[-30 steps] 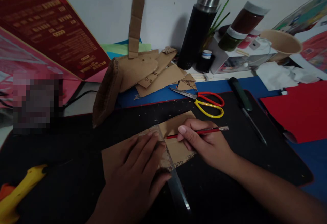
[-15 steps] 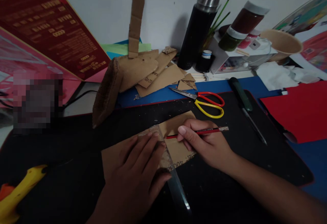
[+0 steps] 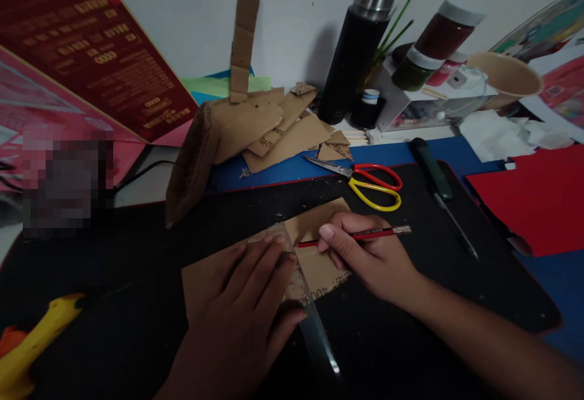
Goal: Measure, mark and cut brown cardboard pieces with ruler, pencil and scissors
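My left hand [image 3: 249,296] lies flat with fingers stretched out, pressing a clear ruler [image 3: 322,339] onto a piece of brown cardboard [image 3: 319,272]. The ruler crosses the cardboard at a slant, and its lower end sticks out past the edge toward me. In my right hand [image 3: 369,254] is a red and black pencil [image 3: 376,234], pinched between thumb and fingers. Its tip meets the cardboard right beside the ruler's right edge. Printed dark characters show along the cardboard's lower right edge, while my left hand covers much of its left part.
Scissors [image 3: 376,187] with red and yellow handles lie beyond the cardboard on the black mat [image 3: 401,339]. A green-handled screwdriver-like tool [image 3: 431,169] rests to the right. A yellow-handled tool [image 3: 43,333] is at left. Cardboard scraps [image 3: 292,141] and a black thermos [image 3: 353,53] stand behind.
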`<action>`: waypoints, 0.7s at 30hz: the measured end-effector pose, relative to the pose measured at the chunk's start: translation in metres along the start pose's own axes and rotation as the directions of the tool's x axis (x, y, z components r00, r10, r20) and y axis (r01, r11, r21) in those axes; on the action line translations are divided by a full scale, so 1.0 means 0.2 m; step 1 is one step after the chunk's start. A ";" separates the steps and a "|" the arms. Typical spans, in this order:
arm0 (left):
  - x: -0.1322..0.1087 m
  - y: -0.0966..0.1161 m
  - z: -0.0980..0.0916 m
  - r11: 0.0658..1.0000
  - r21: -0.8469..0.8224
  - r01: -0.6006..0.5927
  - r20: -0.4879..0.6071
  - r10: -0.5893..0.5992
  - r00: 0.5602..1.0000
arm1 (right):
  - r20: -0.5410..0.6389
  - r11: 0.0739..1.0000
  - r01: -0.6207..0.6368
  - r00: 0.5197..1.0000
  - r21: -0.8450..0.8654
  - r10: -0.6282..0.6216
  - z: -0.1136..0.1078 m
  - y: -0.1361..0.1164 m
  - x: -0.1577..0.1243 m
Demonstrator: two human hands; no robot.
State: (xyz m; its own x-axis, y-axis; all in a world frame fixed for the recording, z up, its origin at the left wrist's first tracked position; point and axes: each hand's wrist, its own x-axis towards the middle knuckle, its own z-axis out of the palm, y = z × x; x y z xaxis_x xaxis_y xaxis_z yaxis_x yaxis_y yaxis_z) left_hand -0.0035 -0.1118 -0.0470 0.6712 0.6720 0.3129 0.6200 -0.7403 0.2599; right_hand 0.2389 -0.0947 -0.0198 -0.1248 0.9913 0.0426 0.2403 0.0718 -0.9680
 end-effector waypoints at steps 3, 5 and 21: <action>0.00 0.00 0.00 1.000 -0.012 0.018 -0.012 -0.018 1.000 | 0.006 1.000 -0.002 1.000 0.009 0.001 0.00 0.00 0.00; 0.00 -0.01 0.00 1.000 0.005 -0.007 0.011 0.007 1.000 | 0.007 1.000 0.005 1.000 0.006 -0.005 0.00 0.00 0.00; -0.01 0.00 0.01 1.000 -0.009 0.013 -0.001 -0.013 1.000 | -0.188 0.977 -0.007 0.981 0.214 0.049 0.01 -0.01 -0.03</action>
State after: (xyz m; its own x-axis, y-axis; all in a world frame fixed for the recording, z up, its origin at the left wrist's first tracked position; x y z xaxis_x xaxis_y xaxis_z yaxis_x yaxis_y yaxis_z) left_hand -0.0050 -0.1132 -0.0499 0.6622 0.6818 0.3108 0.6254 -0.7314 0.2718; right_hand 0.2374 -0.1003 -0.0176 0.0706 0.9967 0.0413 0.0301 0.0392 -0.9988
